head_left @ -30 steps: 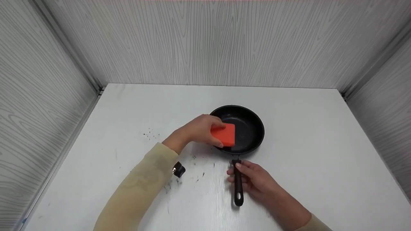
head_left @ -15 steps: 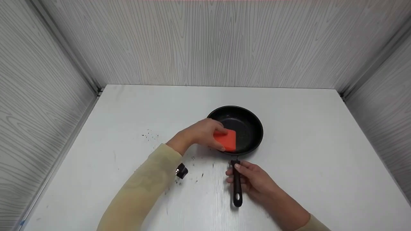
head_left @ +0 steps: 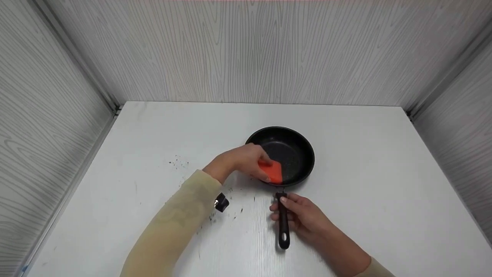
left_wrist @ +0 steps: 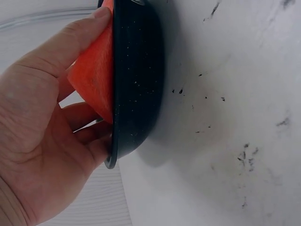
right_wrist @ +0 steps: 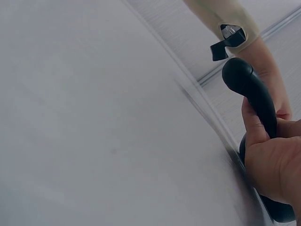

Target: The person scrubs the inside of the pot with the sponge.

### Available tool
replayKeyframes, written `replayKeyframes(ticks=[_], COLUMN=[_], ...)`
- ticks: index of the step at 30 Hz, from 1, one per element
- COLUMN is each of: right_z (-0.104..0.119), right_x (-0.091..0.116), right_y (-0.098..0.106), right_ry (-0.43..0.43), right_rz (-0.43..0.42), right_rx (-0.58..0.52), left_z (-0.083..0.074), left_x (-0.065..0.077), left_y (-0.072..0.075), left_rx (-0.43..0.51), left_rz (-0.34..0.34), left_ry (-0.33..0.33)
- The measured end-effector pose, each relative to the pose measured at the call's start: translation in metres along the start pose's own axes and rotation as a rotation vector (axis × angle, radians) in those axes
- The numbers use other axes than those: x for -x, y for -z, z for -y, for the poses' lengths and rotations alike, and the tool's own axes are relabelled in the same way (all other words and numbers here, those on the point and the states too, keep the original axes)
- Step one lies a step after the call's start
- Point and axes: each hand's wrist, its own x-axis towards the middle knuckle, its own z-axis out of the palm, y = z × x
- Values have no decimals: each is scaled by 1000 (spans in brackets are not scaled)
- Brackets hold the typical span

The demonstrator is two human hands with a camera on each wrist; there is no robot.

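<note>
One black pan [head_left: 290,152], one orange sponge [head_left: 275,173].
Head: left grip [head_left: 248,161] pinches the sponge inside the pan's near-left side; right grip [head_left: 305,215] holds the handle [head_left: 283,225]. Left wrist: the sponge juts past the rim [left_wrist: 113,150]; specks [left_wrist: 243,157] dot the surface [left_wrist: 183,197]. Right wrist: the handle's end [right_wrist: 237,75] protrudes.

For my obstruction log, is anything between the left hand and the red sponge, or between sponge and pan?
Nothing visible: the left hand grips the red sponge directly, and it reaches inside the pan.
</note>
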Motion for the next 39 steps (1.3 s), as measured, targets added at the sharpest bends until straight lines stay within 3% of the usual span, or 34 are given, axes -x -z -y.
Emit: replayKeyframes(ticks=[27, 39], right_z=[-3, -2], right_x=[0, 0], right_y=[-5, -4], right_ry=[3, 10], right_rz=[12, 6], right_rx=[-5, -7], left_z=[2, 2], left_x=[-4, -8], left_y=[-9, -13], left_rx=[65, 91], left_rz=[9, -21], left_ry=[-25, -63])
